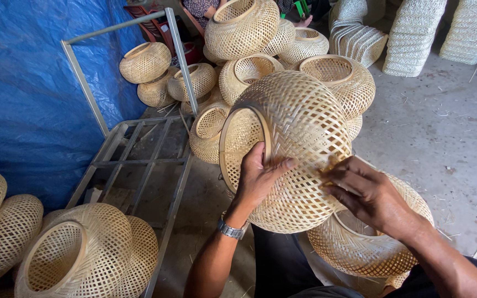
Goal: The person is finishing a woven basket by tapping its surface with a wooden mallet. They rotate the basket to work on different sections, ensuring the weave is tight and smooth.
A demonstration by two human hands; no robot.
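Note:
A round woven bamboo basket (299, 127) with a ringed opening facing left is held up in front of me. My left hand (258, 179) grips it at the rim of that opening, thumb laid across the weave. On the right side of its lower weave my right hand (368, 193) presses, fingertips pinching at a strip. A second woven basket (360, 248) rests on my lap under the right hand. A metal wristwatch (231, 229) sits on my left wrist.
A heap of similar baskets (238, 49) lies ahead, more baskets (78, 254) at lower left. A metal frame (139, 160) lies on the concrete floor beside a blue tarpaulin (23, 94). Stacks of pale woven pieces (415, 38) stand at back right.

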